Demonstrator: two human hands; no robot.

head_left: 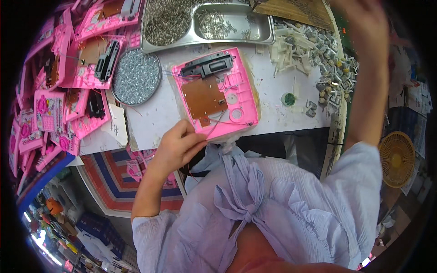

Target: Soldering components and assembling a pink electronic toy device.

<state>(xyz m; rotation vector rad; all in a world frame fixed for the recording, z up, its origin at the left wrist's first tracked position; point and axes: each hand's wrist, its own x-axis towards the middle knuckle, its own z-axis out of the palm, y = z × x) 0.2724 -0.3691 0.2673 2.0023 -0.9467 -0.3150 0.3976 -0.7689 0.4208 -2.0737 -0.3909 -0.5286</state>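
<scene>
Left hand (181, 144) is resting at the near-left corner of the pink casing (243, 93), its fingers bunching narrowly beside a thin wire (217, 122) (gripping it or not, I cannot tell). Casing is lying open-side-up on the white worktop (150, 120). Right hand (364, 16) is hovering far right, blurring; its finger spread I cannot tell.

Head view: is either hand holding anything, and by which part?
Left hand seems to pinch a thin wire by its near part, at a corner of the pink casing; right hand: cannot tell.
</scene>
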